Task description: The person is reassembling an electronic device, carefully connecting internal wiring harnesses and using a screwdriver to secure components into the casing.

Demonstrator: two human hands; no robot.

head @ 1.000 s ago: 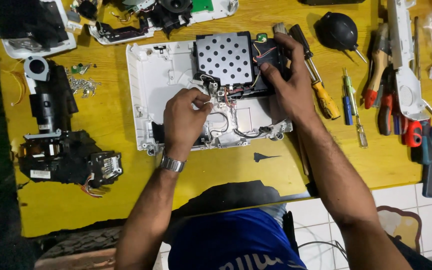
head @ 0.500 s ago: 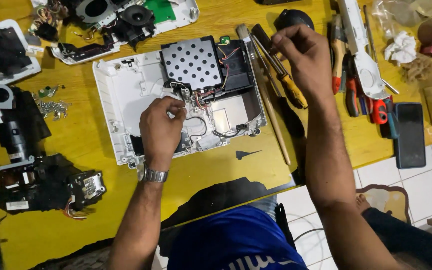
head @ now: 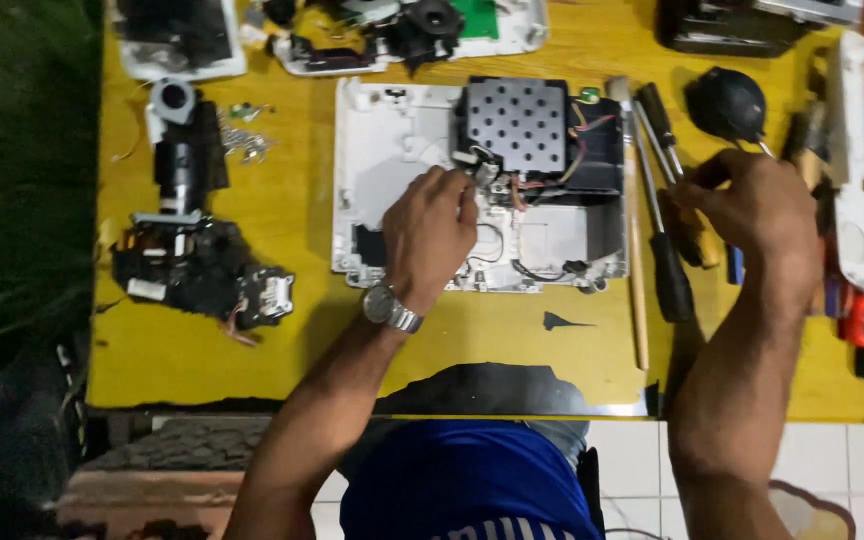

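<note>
Screwdrivers (head: 664, 190) are laid side by side just right of the opened white casing (head: 392, 170), their long axes running toward and away from the person. The right hand (head: 752, 215) is held over them, fingers curled and pinched together at the black handles; whether one is actually gripped cannot be told. The left hand (head: 430, 235) is rested on the casing, fingers bent onto the wiring beside the perforated metal cover (head: 520, 122), nothing visibly held

I see a yellow table (head: 282, 330) with worn, chipped paint. On it, the casing (head: 392, 150) is white matt plastic; its perforated plate (head: 522, 125) looks like dull metal.
</note>
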